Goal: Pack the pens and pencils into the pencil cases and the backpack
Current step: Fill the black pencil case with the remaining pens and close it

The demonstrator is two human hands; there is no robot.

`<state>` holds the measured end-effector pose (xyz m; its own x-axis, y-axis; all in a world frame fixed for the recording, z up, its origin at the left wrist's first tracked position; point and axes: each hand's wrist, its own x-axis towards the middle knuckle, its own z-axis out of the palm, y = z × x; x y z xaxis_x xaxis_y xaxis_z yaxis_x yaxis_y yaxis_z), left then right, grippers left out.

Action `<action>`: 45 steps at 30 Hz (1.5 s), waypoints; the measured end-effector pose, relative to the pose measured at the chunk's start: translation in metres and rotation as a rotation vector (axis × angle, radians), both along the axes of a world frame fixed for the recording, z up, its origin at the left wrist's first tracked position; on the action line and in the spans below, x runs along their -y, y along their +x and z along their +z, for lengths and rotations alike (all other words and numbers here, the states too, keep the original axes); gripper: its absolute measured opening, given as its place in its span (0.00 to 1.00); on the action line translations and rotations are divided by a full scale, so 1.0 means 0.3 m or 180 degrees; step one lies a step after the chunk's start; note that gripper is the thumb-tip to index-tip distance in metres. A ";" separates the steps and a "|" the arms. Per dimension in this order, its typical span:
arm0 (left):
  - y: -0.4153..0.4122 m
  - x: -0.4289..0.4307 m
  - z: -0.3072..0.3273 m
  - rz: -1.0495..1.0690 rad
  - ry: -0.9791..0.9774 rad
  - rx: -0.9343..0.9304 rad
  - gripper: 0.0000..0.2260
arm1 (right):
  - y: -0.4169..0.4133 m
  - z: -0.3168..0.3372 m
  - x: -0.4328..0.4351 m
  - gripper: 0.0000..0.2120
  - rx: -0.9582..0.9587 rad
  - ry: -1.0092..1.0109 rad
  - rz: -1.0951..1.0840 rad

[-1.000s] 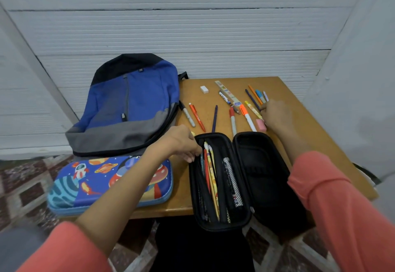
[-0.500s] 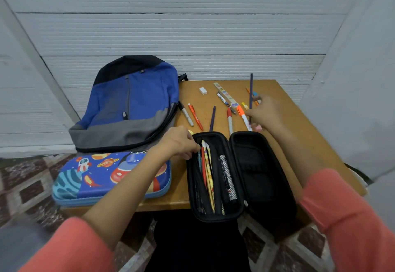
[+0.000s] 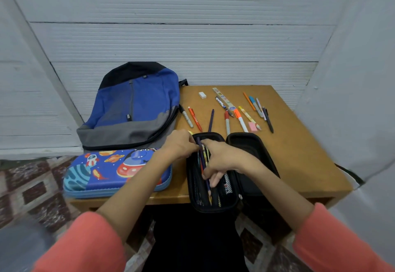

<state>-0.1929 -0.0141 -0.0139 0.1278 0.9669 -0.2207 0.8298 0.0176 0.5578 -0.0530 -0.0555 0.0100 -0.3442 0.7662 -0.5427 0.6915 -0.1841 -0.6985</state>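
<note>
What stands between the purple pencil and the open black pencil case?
Nothing visible does. The right hand lays the purple pencil into the left half of the black pencil case; the left hand holds its far corner.

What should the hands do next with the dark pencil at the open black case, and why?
Probably the right hand should slide the dark pencil down among the others in the black pencil case and release it. The pencil lies along the case's left half, the left hand holds its top edge, and several pens wait on the table.
</note>
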 end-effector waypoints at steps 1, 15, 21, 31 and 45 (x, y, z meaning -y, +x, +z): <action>0.001 0.004 0.004 -0.0031 0.0017 -0.0047 0.08 | -0.003 0.002 0.010 0.41 0.0111 -0.0012 0.0058; -0.002 0.034 0.023 -0.0600 0.0179 -0.0377 0.11 | 0.001 0.000 0.038 0.08 0.1504 0.1563 0.0317; 0.004 0.032 0.038 -0.0833 -0.0091 -0.0573 0.26 | 0.014 -0.017 0.020 0.06 0.1280 0.1380 -0.0022; 0.012 0.038 0.022 -0.0889 0.0125 -0.0582 0.26 | 0.038 0.024 0.041 0.07 0.1132 0.0685 0.0502; 0.037 0.032 -0.026 -0.0790 0.0483 -0.0806 0.16 | 0.058 0.002 0.037 0.05 0.0393 0.0610 0.0300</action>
